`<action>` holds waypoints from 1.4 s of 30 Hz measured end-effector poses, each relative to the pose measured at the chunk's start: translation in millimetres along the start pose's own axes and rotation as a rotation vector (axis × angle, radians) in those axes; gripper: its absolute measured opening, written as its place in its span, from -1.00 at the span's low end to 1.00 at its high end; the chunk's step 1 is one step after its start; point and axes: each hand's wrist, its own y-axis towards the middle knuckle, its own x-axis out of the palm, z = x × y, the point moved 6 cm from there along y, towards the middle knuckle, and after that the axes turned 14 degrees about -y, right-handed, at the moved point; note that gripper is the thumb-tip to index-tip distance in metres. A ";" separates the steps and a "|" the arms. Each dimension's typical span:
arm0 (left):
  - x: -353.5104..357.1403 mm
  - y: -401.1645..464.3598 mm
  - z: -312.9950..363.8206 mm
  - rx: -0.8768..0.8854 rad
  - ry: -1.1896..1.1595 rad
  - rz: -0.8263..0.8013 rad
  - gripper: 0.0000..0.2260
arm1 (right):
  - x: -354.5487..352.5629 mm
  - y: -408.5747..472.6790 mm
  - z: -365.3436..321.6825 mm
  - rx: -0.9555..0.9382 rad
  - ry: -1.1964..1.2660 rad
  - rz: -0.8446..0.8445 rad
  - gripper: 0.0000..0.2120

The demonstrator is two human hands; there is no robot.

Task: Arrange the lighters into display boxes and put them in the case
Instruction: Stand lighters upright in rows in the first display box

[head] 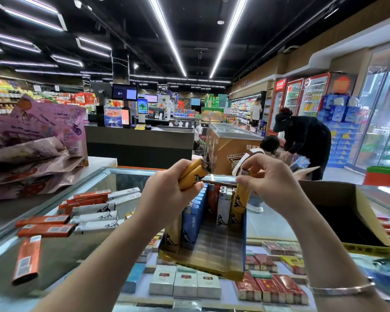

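A display box [212, 260] stands tilted on the glass counter case [61, 251], partly filled with upright blue, red, white and yellow lighters. My left hand [167, 197] grips a couple of yellow lighters [193, 174] above the box's left side. My right hand [268, 181] pinches the top of one yellow lighter [240, 203] that stands in the box's right-hand column. Several loose orange and white lighters [83, 212] lie on the glass to the left.
An open cardboard carton [356, 219] sits at the right. Cigarette packs [185, 282] show under the glass. Crumpled purple bags [36, 140] lie on the counter at the left. Two people [302, 140] bend down beyond the counter near a freezer chest.
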 end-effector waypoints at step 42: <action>3.5 -2.5 22.3 0.147 -0.028 -0.104 -0.64 | 22.8 -13.2 -52.7 -0.155 0.464 -0.089 -0.71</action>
